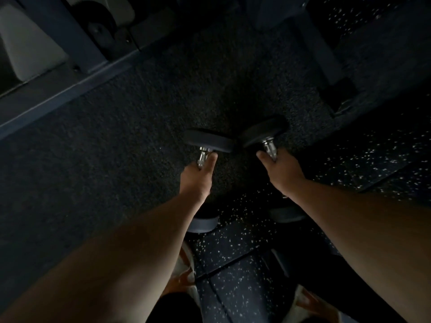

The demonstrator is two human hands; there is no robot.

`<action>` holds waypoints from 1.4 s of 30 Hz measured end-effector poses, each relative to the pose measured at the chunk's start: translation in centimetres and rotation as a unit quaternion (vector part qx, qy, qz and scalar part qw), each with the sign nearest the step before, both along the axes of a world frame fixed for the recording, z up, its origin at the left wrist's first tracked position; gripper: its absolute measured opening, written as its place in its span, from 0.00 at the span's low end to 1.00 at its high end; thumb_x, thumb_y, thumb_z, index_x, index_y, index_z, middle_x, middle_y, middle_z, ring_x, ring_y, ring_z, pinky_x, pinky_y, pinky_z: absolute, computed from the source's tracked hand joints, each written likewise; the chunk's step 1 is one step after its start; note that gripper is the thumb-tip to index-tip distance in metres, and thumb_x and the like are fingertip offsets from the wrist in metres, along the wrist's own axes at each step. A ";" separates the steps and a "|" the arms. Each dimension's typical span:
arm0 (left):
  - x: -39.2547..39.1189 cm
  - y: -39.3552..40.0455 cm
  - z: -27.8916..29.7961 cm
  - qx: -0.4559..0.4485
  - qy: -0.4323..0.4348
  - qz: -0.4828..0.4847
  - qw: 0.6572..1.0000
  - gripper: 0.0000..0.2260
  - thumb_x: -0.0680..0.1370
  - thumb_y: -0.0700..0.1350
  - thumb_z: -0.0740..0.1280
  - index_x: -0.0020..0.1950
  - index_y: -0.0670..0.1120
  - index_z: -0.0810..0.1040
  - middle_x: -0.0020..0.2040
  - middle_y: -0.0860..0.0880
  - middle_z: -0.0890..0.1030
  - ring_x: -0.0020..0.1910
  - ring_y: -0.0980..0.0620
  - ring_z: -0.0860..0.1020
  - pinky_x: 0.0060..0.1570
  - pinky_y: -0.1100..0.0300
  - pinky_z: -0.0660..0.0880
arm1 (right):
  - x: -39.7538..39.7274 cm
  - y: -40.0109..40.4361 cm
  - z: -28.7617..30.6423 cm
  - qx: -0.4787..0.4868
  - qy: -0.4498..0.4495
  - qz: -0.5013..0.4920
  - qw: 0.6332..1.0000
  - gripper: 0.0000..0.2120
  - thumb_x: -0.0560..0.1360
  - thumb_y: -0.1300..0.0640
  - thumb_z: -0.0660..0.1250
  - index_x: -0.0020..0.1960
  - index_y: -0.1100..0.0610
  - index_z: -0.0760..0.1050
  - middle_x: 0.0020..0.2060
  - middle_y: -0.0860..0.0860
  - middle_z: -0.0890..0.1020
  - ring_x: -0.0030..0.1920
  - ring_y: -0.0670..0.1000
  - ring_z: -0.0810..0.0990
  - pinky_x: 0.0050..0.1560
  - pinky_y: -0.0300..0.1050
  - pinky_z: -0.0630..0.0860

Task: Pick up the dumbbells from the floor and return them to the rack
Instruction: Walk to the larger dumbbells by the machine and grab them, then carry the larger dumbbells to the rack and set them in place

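Observation:
Two black dumbbells with chrome handles hang low over the dark floor. My left hand (198, 176) is wrapped around the handle of the left dumbbell (208, 140), whose near head shows under my wrist. My right hand (281, 170) grips the handle of the right dumbbell (263, 132), and its near head peeks out below my forearm. The two far heads nearly touch each other. Both handles are mostly hidden by my fingers. The scene is dim.
A dark metal frame rail (58, 99) runs diagonally at upper left, with pale machine parts (28, 45) behind it. A dark post and base (326, 73) stand at upper right. My shoes (186, 269) rest on speckled rubber flooring (233, 248).

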State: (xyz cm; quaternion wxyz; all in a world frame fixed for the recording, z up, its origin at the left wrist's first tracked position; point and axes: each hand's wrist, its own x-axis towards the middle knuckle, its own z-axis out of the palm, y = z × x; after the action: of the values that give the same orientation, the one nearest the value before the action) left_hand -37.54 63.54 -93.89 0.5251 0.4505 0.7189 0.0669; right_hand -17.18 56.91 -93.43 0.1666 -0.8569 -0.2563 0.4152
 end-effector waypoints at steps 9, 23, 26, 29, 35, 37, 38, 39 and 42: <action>1.0 -2.2 18.4 -0.001 -0.014 0.036 0.999 0.25 0.69 0.71 0.65 0.30 0.50 0.71 0.25 0.52 0.73 0.24 0.53 0.71 0.27 0.57 0.69 | -1.7 -5.0 17.7 0.015 0.036 -0.081 0.996 0.17 0.76 0.36 0.65 0.45 0.50 0.69 0.34 0.52 0.78 0.32 0.50 0.77 0.28 0.41 0.67; 4.0 -10.5 58.3 0.062 -0.014 0.014 0.998 0.32 0.64 0.76 0.61 0.33 0.46 0.78 0.26 0.47 0.80 0.27 0.47 0.80 0.30 0.54 0.77 | 0.9 -12.0 57.5 0.174 0.157 -0.199 0.952 0.16 0.74 0.38 0.67 0.46 0.50 0.72 0.26 0.48 0.76 0.23 0.47 0.73 0.25 0.43 0.71; 5.8 -12.1 65.1 0.073 -0.053 0.007 0.996 0.31 0.65 0.76 0.62 0.31 0.46 0.76 0.21 0.49 0.77 0.20 0.50 0.77 0.18 0.61 0.70 | 1.9 -14.2 65.1 0.197 0.183 -0.208 0.940 0.14 0.77 0.43 0.67 0.47 0.54 0.72 0.27 0.50 0.73 0.23 0.48 0.70 0.22 0.41 0.68; 7.0 -13.7 70.2 0.078 -0.086 -0.004 0.993 0.29 0.67 0.73 0.65 0.31 0.46 0.74 0.19 0.51 0.74 0.19 0.52 0.75 0.19 0.62 0.71 | 2.7 -17.6 70.6 0.206 0.177 -0.214 0.938 0.14 0.78 0.45 0.67 0.47 0.55 0.72 0.28 0.52 0.73 0.24 0.49 0.70 0.22 0.42 0.69; 8.3 -16.9 76.2 0.065 -0.120 -0.079 0.988 0.28 0.67 0.71 0.67 0.38 0.44 0.76 0.20 0.51 0.75 0.18 0.50 0.73 0.18 0.63 0.69 | 3.0 -26.5 76.2 0.206 0.113 -0.286 0.929 0.17 0.76 0.39 0.67 0.46 0.53 0.73 0.25 0.48 0.78 0.23 0.48 0.75 0.25 0.43 0.73; 9.1 -18.3 77.6 0.060 -0.129 -0.125 0.982 0.28 0.69 0.70 0.67 0.39 0.43 0.76 0.21 0.50 0.75 0.18 0.50 0.73 0.18 0.63 0.69 | 2.6 -29.6 77.4 0.203 0.093 -0.320 0.921 0.17 0.76 0.38 0.66 0.46 0.52 0.73 0.24 0.46 0.78 0.24 0.48 0.76 0.26 0.44 0.74; 9.6 -19.2 78.2 0.056 -0.134 -0.144 0.979 0.28 0.69 0.69 0.67 0.40 0.42 0.76 0.22 0.49 0.75 0.18 0.50 0.72 0.18 0.62 0.69 | 2.4 -31.0 78.1 0.204 0.081 -0.335 0.916 0.17 0.76 0.38 0.66 0.46 0.52 0.73 0.24 0.46 0.78 0.24 0.48 0.77 0.26 0.44 0.75; 10.2 -20.1 78.7 0.049 -0.141 -0.164 0.975 0.28 0.70 0.69 0.67 0.42 0.42 0.76 0.24 0.48 0.75 0.19 0.50 0.72 0.18 0.61 0.70 | 2.1 -32.5 78.7 0.207 0.071 -0.354 0.909 0.18 0.76 0.38 0.65 0.46 0.53 0.73 0.23 0.46 0.79 0.23 0.49 0.77 0.25 0.45 0.75; 12.1 -23.6 80.2 0.020 -0.163 -0.230 0.959 0.28 0.71 0.68 0.68 0.42 0.41 0.75 0.26 0.47 0.74 0.20 0.50 0.71 0.19 0.60 0.69 | 1.5 -37.6 80.2 0.217 0.053 -0.415 0.882 0.19 0.77 0.38 0.64 0.48 0.55 0.73 0.23 0.47 0.79 0.21 0.48 0.77 0.21 0.40 0.74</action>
State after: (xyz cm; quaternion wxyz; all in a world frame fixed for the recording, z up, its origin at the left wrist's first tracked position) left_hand -25.41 39.90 -13.69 0.6275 0.5968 0.4991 0.0315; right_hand -15.72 19.31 -13.25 0.5185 -0.8041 0.0483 0.2869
